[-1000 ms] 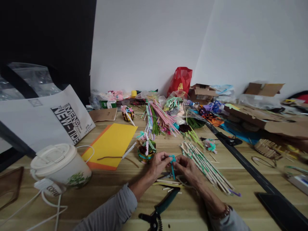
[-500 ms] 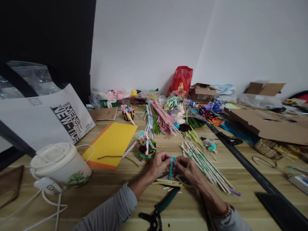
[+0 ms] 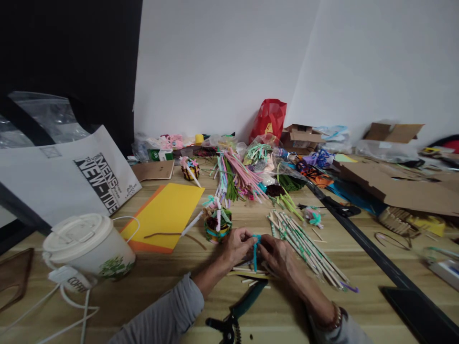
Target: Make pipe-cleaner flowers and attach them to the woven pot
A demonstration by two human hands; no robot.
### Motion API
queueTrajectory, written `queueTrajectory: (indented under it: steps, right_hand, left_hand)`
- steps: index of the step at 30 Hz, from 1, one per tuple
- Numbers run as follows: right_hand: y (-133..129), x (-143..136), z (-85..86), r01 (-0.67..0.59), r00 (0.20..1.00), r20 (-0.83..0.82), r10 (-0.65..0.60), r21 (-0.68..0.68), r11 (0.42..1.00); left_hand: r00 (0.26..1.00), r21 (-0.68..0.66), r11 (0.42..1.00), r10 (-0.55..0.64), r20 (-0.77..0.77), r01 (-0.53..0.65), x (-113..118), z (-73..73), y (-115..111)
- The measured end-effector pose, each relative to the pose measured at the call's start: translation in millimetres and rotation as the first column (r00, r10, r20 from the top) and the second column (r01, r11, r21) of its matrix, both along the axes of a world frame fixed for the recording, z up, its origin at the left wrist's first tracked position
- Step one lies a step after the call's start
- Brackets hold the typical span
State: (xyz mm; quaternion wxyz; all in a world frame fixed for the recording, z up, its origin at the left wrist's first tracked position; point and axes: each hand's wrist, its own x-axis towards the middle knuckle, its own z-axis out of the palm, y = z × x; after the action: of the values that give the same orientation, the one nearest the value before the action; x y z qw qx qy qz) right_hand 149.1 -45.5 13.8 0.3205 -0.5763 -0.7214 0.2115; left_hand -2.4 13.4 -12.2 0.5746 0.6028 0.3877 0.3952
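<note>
You hold a turquoise fuzzy stem [image 3: 255,258] between your two hands, just above the counter [image 3: 143,306]. Your left hand [image 3: 237,246] has its grip closed to a pinch, thumb and forefinger on the left side of the stem's upper end. Your right hand [image 3: 278,254] has a similarly narrow grip on the other side, and one length hangs down between them. Below lie short wooden sticks [image 3: 249,271], and nearer you a cutter [image 3: 249,302] with a dark green handle. A decorated pot [image 3: 218,226] stands just beside your left hand; a bundle of long sticks [image 3: 308,251] lies right of your right hand. Farther left, a yellow sheet [image 3: 174,205] overlaps an orange one [image 3: 147,246].
</note>
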Motion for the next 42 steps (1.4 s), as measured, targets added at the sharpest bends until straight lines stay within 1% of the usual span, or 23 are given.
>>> queueTrajectory:
  steps: [3, 7, 13, 17, 20, 22, 24, 27, 29, 31, 34, 36, 38, 42]
  right_hand:
    - [-1.2, -2.0, -0.2, -0.003, 0.999, 0.043, 0.003, -0.011, 1.000]
    - [-1.8, -5.5, -4.5, -0.004, 0.999, 0.045, 0.004, -0.005, 1.000]
    - [1.9, -4.7, -14.0, -0.015, 0.995, 0.098, 0.014, 0.017, 1.000]
    - [3.9, -1.4, -22.4, -0.038, 0.986, 0.165, 0.031, 0.040, 0.998]
    - [3.5, -1.1, -24.9, -0.028, 0.985, 0.173, 0.016, 0.064, 0.998]
    - [2.8, -1.7, -22.9, -0.015, 0.990, 0.138, 0.007, 0.061, 0.998]
    - [2.5, -1.7, -18.8, 0.002, 0.998, 0.065, -0.004, 0.036, 0.999]
    - [4.0, 0.2, -13.2, 0.036, 0.991, -0.125, -0.040, -0.036, 0.999]
    - [6.3, 2.0, -12.1, 0.038, 0.955, -0.290, -0.067, -0.105, 0.994]
    - [8.7, 3.0, -12.9, 0.009, 0.891, -0.446, -0.089, -0.178, 0.984]
    - [10.9, 3.1, -15.2, -0.042, 0.807, -0.581, -0.106, -0.235, 0.971]
    - [11.5, 3.0, -16.3, -0.045, 0.782, -0.613, -0.112, -0.234, 0.971]
    - [11.5, 3.4, -16.7, -0.038, 0.783, -0.612, -0.105, -0.217, 0.976]
    - [9.4, 5.5, -14.5, -0.030, 0.850, -0.522, -0.074, -0.188, 0.982]
  left_hand:
    - [0.998, -0.045, 0.999, 0.023, 0.058, -0.021, 1.7, -2.9, 0.1]
    - [0.993, -0.098, 0.994, 0.067, 0.096, -0.058, 3.6, -3.1, -0.5]
    - [0.988, -0.130, 0.990, 0.068, 0.137, -0.050, 3.9, -1.1, -2.6]
    - [0.987, -0.162, 0.986, 0.071, 0.147, -0.047, 3.6, -4.4, -2.4]
    - [0.986, -0.172, 0.985, 0.058, 0.157, -0.031, 3.5, -6.3, -2.0]
    - [0.984, -0.183, 0.983, 0.055, 0.168, -0.024, 3.4, -6.0, -2.1]
    - [0.982, -0.197, 0.980, 0.052, 0.183, -0.015, 3.3, -4.9, -2.4]
    - [0.972, -0.218, 0.976, 0.067, 0.227, -0.016, 3.3, -2.8, -2.1]
    - [0.963, -0.234, 0.972, 0.081, 0.256, -0.020, 3.4, -2.1, -1.0]
    - [0.960, -0.239, 0.971, 0.075, 0.270, -0.008, 3.5, -2.2, 0.5]
    - [0.963, -0.211, 0.977, 0.025, 0.267, 0.033, 3.3, -2.9, 2.5]
    - [0.969, -0.179, 0.982, -0.010, 0.248, 0.055, 2.6, -3.3, 3.0]
    - [0.975, -0.145, 0.988, -0.024, 0.220, 0.057, 1.7, -3.2, 2.8]
    - [0.981, -0.101, 0.993, -0.041, 0.189, 0.061, 0.0, -2.4, 1.3]
